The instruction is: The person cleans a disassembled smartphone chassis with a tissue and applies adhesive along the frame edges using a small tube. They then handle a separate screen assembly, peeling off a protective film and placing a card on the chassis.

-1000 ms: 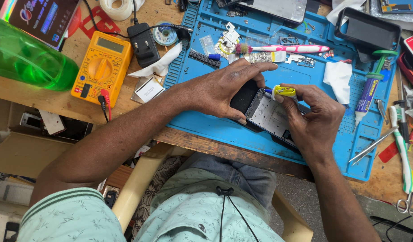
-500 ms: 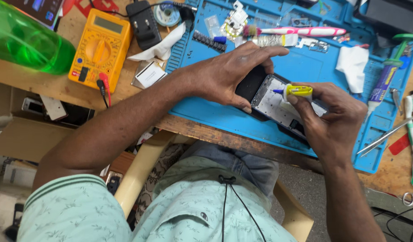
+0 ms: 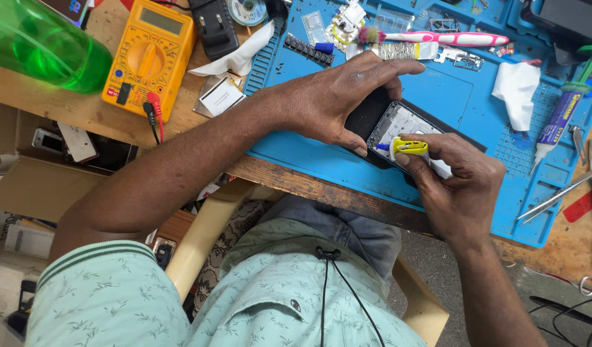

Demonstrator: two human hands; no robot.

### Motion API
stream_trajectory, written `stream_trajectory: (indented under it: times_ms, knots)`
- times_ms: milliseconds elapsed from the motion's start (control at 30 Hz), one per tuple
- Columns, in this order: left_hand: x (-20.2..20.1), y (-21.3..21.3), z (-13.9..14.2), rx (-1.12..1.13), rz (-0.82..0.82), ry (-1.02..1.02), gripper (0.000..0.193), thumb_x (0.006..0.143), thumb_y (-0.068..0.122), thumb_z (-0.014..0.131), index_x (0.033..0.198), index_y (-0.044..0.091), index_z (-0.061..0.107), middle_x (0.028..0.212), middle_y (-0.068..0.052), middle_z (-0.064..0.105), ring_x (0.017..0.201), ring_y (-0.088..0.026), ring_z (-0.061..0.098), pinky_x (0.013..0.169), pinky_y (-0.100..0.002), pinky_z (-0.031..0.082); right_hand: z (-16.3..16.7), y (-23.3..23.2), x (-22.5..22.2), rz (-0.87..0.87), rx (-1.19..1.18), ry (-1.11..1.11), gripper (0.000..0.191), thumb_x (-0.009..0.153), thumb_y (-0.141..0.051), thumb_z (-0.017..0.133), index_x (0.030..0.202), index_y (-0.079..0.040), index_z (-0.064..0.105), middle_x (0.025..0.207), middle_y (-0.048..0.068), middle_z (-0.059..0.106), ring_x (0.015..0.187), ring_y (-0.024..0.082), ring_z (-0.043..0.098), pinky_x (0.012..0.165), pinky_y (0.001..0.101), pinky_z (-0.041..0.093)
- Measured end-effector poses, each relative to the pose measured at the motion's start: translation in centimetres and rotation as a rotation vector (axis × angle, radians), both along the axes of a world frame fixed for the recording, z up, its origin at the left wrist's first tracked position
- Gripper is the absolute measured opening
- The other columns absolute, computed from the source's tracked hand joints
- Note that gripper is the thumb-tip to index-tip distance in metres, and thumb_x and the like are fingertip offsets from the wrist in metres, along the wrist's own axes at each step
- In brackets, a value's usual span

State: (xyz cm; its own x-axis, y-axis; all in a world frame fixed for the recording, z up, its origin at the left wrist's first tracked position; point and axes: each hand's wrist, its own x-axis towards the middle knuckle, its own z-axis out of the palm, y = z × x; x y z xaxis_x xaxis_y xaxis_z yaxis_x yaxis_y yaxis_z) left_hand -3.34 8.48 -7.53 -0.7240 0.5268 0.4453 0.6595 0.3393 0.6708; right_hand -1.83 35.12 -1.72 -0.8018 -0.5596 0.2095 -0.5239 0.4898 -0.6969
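Your left hand (image 3: 334, 103) grips the opened phone (image 3: 405, 132) on the blue mat (image 3: 450, 96), fingers curled over its top edge. Your right hand (image 3: 460, 186) pinches a small yellow tool (image 3: 408, 147) between thumb and fingers, its tip touching the phone's exposed inside.

The right hand (image 3: 460, 186) has drawn back toward the near edge of the blue silicone work mat (image 3: 437, 96), and the small yellow-handled tool with a blue tip (image 3: 405, 146) pinched in its fingers has swung round, so the tip now points left along the opened black phone (image 3: 399, 132). The left hand (image 3: 338, 99) has stretched its fingers out flatter over the phone's far end. The phone itself has turned a little under them.
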Motion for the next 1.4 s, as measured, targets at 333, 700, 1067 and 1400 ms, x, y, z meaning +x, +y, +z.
stream_trajectory:
  times_ms: [333, 700, 1067, 1400]
  knots:
    - [0.3, 0.0, 0.0, -0.014, 0.014, 0.016, 0.133, 0.060, 0.026, 0.103, 0.164, 0.016, 0.021, 0.128, -0.004, 0.063, 0.127, -0.030, 0.055, 0.117, -0.042, 0.049, -0.3, 0.0, 0.4, 0.033, -0.043, -0.014, 0.021, 0.094, -0.001, 0.081, 0.114, -0.004, 0.076, 0.106, 0.010, 0.077, 0.095, 0.013, 0.072, 0.082, 0.0261, 0.058]
    - [0.3, -0.2, 0.0, -0.014, 0.011, 0.006, 0.132, 0.061, 0.025, 0.103, 0.164, 0.015, 0.021, 0.128, -0.005, 0.064, 0.127, -0.030, 0.055, 0.116, -0.042, 0.049, -0.3, -0.1, 0.4, 0.014, -0.037, -0.011, 0.019, 0.095, -0.002, 0.081, 0.114, -0.004, 0.077, 0.106, 0.010, 0.077, 0.093, 0.013, 0.072, 0.081, 0.0259, 0.057]
    - [0.2, -0.3, -0.8, -0.008, 0.003, 0.006, 0.133, 0.059, 0.026, 0.104, 0.163, 0.015, 0.021, 0.128, -0.004, 0.064, 0.127, -0.030, 0.054, 0.117, -0.042, 0.048, -0.6, 0.1, 0.5, 0.009, -0.038, -0.017, 0.018, 0.095, -0.002, 0.081, 0.113, -0.003, 0.077, 0.106, 0.010, 0.077, 0.093, 0.013, 0.072, 0.081, 0.0259, 0.057]
    - [0.7, -1.1, 0.2, 0.198, -0.032, -0.001, 0.099, 0.085, 0.044, 0.092, 0.158, 0.011, 0.032, 0.146, -0.012, 0.053, 0.138, -0.031, 0.049, 0.123, -0.047, 0.039, 2.1, 3.9, 1.2, -0.168, -0.566, -0.310, 0.018, 0.095, 0.006, 0.076, 0.113, 0.006, 0.072, 0.101, 0.014, 0.074, 0.084, 0.014, 0.072, 0.078, 0.0225, 0.059]
